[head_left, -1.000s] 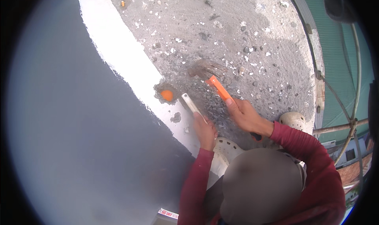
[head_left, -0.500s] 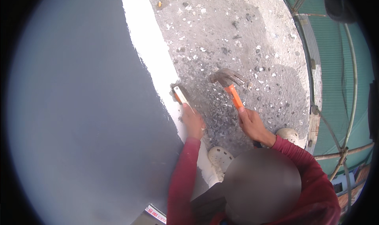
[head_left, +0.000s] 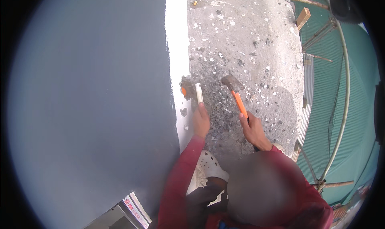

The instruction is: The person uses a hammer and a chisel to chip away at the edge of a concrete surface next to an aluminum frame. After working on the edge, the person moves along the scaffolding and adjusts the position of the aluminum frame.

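My left hand is closed round a pale, flat bar-like tool, its upper end just right of an orange round piece set in a chipped hole in the white painted band. My right hand grips a claw hammer by its orange handle. The hammer's metal head hangs to the right of the pale tool, over loose grey chips on rough concrete. A pale perforated clog shows below my left hand.
A smooth grey painted surface fills the left. Beyond the concrete's right edge are green netting, scaffold poles, a timber offcut and a pale slatted edge. A metal-edged object with a printed strip lies bottom left.
The view has turned, so the white band now runs more upright. The pale tool went over the orange piece, then moved right of it. My right hand still holds the hammer.
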{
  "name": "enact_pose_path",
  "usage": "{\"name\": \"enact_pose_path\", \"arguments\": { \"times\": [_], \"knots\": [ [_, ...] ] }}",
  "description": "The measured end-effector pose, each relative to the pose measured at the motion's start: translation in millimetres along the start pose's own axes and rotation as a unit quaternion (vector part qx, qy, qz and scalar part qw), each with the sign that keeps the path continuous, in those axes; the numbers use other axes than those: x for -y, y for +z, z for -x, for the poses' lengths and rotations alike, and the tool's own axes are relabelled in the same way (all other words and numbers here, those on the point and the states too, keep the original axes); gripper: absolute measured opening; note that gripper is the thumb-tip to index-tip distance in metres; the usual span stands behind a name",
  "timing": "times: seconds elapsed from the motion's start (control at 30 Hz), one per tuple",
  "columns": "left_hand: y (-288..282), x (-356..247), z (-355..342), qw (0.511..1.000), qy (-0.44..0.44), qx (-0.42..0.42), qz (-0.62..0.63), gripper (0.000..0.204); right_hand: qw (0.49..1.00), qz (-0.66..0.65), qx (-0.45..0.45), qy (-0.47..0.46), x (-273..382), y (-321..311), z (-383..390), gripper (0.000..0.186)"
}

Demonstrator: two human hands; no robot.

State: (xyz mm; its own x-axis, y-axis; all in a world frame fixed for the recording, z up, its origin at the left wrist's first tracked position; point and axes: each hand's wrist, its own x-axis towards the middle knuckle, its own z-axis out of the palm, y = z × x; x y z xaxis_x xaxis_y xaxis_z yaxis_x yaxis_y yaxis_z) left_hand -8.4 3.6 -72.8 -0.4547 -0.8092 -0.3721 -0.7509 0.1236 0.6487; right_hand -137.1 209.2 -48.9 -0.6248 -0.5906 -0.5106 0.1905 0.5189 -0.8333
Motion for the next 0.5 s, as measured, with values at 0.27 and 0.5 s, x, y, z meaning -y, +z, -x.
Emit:
{"name": "enact_pose_path", "arguments": {
  "times": [0.27, 0.5],
  "knots": [
    [-11.5, 43.3, 103.3, 0.987, -0.055, 0.089, -0.122, 0.062, 0.943, 0.225, -0.157, -0.186, 25.4, -29.4, -82.4, 0.031],
    [-2.7, 85.6, 158.0, 0.996, -0.068, 0.039, 0.04, 0.054, 0.81, 0.339, -0.181, -0.444, 41.9, 9.5, -136.6, 0.044]
  ]
}}
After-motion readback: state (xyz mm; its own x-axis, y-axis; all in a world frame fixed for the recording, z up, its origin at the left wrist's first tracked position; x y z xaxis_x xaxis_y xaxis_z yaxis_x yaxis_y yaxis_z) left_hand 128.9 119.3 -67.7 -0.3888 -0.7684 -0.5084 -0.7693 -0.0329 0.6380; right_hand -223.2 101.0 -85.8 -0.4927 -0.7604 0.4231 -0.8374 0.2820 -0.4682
